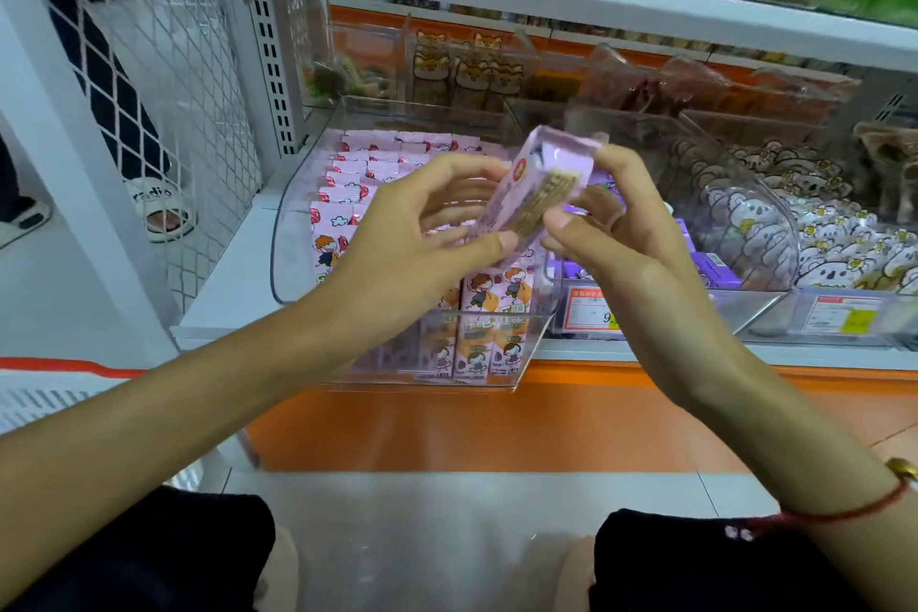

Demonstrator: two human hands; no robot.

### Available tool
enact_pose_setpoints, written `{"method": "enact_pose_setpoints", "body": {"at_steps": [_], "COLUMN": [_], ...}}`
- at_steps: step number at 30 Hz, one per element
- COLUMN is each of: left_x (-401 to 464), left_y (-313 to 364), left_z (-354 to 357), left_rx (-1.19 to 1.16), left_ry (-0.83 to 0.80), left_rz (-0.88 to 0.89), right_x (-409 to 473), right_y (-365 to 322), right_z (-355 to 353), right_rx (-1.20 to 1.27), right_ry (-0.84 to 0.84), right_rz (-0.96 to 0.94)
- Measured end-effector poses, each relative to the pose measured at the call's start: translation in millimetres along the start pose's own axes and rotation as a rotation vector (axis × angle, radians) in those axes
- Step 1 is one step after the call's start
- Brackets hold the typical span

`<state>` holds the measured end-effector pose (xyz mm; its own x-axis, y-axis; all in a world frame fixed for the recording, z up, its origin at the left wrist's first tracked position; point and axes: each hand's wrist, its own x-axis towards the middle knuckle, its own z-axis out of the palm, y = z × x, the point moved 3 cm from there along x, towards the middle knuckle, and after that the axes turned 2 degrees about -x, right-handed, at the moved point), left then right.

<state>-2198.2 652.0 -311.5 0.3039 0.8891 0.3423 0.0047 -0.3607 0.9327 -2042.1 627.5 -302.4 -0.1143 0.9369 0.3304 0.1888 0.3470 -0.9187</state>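
A small stack of pink-purple snack packets (534, 184) is tilted up in front of me, held between both hands. My left hand (412, 239) pinches its lower left edge with thumb and fingers. My right hand (611, 224) grips its right side, fingers curled over the top. Beneath them a clear plastic bin (298, 224) on the bottom shelf holds several rows of the same cartoon-printed packets (367, 164).
To the right, clear bins hold purple packets (715, 271) and koala-print packets (775, 224); price tags (591, 308) line the shelf edge. Cat-print packets (472, 70) stand behind. A white mesh panel (164, 90) closes the left; a person's sandalled foot (159, 209) stands beyond it.
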Motion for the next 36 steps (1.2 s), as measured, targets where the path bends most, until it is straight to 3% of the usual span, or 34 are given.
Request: {"method": "enact_pose_setpoints", "body": {"at_steps": [9,14,17,21,24,28,36], "left_x": [-2,-11,-9,-3,-1,1,10], "left_y": [-2,0,0,-5,-6,-8,-6], "left_z": [-3,7,11,5,4,-3,-13], "left_rx": [-0.005,0.196,0.189,0.118,0.061,0.166,0.24], "left_ry": [0.094,0.105,0.043,-0.085,-0.142,-0.029,0.019], "left_rz": [0.068,0.173,0.117,-0.134,-0.104,0.031,0.092], "right_x": [-1,-2,0,4,6,6,10], "right_y": [-4,-2,3,6,8,8,4], "right_z": [5,3,-2,-8,-9,-12,-15], "right_rx": [-0.046,-0.016,0.069,0.223,0.193,0.126,0.273], "right_ry": [0.108,0.26,0.236,0.161,0.092,0.106,0.151], "right_rz": [-0.004,0.049,0.108,0.169,0.188,0.191,0.106]}}
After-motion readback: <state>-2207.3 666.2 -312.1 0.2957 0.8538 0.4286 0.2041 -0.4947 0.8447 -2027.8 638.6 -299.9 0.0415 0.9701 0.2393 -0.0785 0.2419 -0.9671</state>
